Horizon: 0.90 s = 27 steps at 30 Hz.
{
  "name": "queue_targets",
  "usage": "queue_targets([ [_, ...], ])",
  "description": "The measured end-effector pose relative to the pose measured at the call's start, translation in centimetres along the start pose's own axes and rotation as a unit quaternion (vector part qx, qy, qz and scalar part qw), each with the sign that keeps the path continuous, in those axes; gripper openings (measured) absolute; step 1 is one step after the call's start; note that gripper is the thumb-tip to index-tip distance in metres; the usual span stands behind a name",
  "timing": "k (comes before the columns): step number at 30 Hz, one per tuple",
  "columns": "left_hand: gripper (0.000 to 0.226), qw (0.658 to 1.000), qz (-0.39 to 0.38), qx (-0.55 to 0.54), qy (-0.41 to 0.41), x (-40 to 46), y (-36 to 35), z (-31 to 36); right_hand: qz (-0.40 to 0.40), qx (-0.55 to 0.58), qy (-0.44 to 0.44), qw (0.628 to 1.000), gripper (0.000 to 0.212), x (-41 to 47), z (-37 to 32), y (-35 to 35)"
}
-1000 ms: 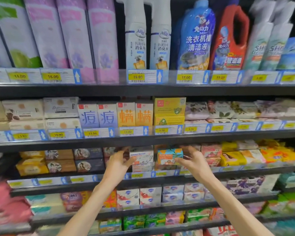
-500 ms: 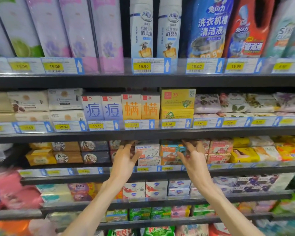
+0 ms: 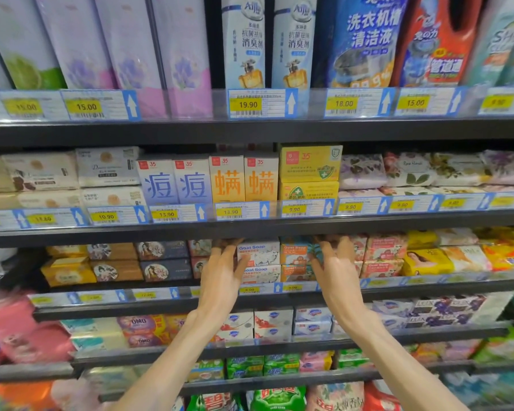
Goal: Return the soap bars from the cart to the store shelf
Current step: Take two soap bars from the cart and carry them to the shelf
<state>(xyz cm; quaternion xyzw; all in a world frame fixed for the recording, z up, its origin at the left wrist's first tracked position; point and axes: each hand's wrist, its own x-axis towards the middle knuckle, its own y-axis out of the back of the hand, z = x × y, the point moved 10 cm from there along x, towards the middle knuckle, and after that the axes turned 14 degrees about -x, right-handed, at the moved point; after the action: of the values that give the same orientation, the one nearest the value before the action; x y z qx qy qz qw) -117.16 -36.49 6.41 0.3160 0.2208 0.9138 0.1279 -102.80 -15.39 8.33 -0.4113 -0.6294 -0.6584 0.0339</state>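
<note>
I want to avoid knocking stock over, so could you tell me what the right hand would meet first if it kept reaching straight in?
Probably the orange Goat Soap boxes beside the right hand; depth is unclear.

This is a shop, a supermarket aisle for household and toiletry goods; dark metal shelves (image 3: 250, 132) run in tiers, each packed edge to edge with boxed soaps (image 3: 258, 253), detergent bottles (image 3: 365, 40) and spray cans (image 3: 244, 43); clear rails along every shelf front carry yellow price labels (image 3: 247, 104) with barcodes and blue arrow tags (image 3: 291, 103); packaging bears Chinese print
</note>
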Motion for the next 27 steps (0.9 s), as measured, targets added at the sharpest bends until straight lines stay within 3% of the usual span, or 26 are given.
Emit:
queue_targets([
  [6,0.039,1.000,-0.002,0.011,0.001,-0.1,-0.2,-0.2,0.001,-0.001,0.009,1.000,0.048,0.3,-0.7,0.2],
  [21,0.041,0.997,0.003,0.075,0.002,-0.7,0.4,0.7,0.014,0.017,0.035,0.999,0.044,0.3,-1.0,1.3],
  [24,0.048,0.995,0.013,0.103,-0.003,-1.4,1.4,1.4,0.021,0.040,0.075,0.996,0.037,-0.1,-2.0,2.1],
  [27,0.050,0.992,0.023,0.121,-0.006,-3.3,2.7,2.1,0.005,0.073,0.170,0.983,0.028,-1.3,-4.6,1.7],
])
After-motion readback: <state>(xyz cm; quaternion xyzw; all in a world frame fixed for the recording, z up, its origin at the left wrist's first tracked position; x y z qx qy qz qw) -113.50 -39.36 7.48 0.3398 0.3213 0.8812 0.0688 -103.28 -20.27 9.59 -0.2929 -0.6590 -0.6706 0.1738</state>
